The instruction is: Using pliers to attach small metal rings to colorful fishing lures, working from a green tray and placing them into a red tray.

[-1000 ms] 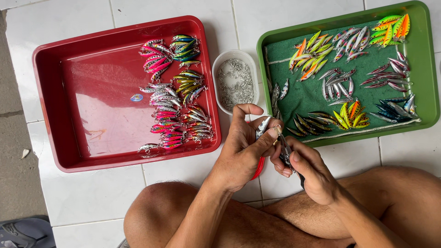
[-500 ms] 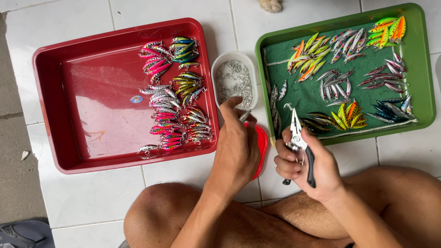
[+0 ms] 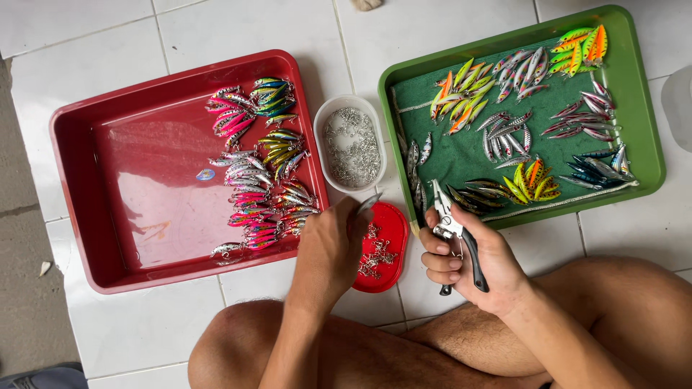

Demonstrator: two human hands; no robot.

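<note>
White floor tiles [image 3: 447, 29] carry both trays; right hand [image 3: 472, 263] fingers grip pliers [image 3: 454, 230], left hand [image 3: 331, 248] pinches a lure [image 3: 367, 205].

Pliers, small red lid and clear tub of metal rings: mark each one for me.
pliers [image 3: 448, 220], head view, on the metal jaws above the right hand's fingers.
small red lid [image 3: 393, 223], head view, on its bare upper right part.
clear tub of metal rings [image 3: 352, 142], head view, on the rings heaped inside.

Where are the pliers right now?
The pliers are in the person's right hand, at the centre-right of the head view, just below the green tray and right of the small red lid.
</note>
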